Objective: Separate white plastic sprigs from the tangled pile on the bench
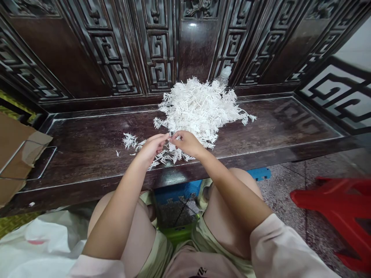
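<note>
Close to the near edge of the bench [278, 131], left hand [152, 148] and right hand [188, 143] meet, fingertips pinched together on what looks like a white sprig [167, 143]. From where I stand, short, gentle pinches close to the stem would likely spare its thin tips; loose sprigs [130, 141] lie to the left, the big heap [197, 108] just beyond the hands, and a bottle [225, 72] behind its right side.

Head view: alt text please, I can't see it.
A person's left hand and right hand are close together over loose white frilly strands on a dark wooden bench. A larger white heap lies just behind, with a white-capped bottle beyond.
</note>
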Demonstrator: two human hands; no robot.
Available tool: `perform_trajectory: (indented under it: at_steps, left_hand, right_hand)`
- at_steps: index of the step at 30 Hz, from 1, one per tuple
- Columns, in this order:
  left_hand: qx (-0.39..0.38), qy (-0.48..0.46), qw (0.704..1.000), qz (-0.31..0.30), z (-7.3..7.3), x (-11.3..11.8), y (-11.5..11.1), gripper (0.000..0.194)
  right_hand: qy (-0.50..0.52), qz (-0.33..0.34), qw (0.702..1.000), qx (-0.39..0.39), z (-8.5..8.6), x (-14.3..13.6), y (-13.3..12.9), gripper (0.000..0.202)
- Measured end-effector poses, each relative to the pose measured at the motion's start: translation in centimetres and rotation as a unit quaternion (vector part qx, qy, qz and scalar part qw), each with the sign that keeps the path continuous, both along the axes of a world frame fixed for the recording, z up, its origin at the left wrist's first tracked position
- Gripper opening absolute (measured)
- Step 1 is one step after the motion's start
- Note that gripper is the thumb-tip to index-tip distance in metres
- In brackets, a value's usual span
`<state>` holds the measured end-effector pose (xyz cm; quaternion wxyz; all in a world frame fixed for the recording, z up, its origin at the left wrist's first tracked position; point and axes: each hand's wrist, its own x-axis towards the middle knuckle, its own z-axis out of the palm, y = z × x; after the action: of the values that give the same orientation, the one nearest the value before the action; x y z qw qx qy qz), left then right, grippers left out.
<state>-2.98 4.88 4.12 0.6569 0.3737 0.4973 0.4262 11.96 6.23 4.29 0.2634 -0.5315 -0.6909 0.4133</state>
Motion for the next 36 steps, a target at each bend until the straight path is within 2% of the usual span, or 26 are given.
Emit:
perform_trajectory:
  at_steps: [2, 4, 8, 15, 22, 29, 32, 34, 36]
  left_hand:
    - [0.035, 0.064, 0.997, -0.010, 0.2, -0.1, -0.3, 0.023]
    - [0.056, 0.108, 0.993, 0.005, 0.2, -0.2, -0.4, 0.025]
    - [0.069, 0.138, 0.988, 0.018, -0.2, -0.1, -0.5, 0.023]
    - [0.084, 0.098, 0.990, 0.052, -0.3, 0.6, -0.4, 0.029]
    - [0.056, 0.026, 0.997, 0.036, -0.3, 0.6, -0.4, 0.030]
    - [0.099, -0.009, 0.995, 0.011, -0.8, 0.6, -0.1, 0.031]
    - [0.122, -0.018, 0.992, 0.003, -0.1, 0.6, -0.5, 0.030]
    - [0.141, -0.038, 0.989, -0.018, 0.9, -0.1, -0.8, 0.029]
    - [0.160, -0.058, 0.985, -0.026, 2.0, -1.9, -0.8, 0.028]
  right_hand:
    - [0.018, 0.000, 1.000, -0.007, 0.1, 0.0, 0.0, 0.016]
    - [0.034, 0.014, 0.999, -0.012, 0.1, 0.1, -0.1, 0.015]
    - [0.030, 0.037, 0.999, 0.021, 0.0, 0.2, -0.1, 0.013]
    - [0.018, 0.014, 0.999, 0.042, 0.3, -0.1, 0.0, 0.011]
    - [0.020, 0.009, 0.999, 0.049, 0.7, -0.3, -0.1, 0.008]
    - [0.049, -0.014, 0.997, 0.063, 0.8, -0.9, -0.4, 0.007]
    - [0.054, -0.013, 0.996, 0.068, 0.8, -0.7, -0.2, 0.006]
    - [0.040, -0.054, 0.995, 0.068, 0.9, 0.2, 0.2, 0.006]
    - [0.020, -0.147, 0.986, 0.076, 1.0, 1.7, 0.9, 0.008]
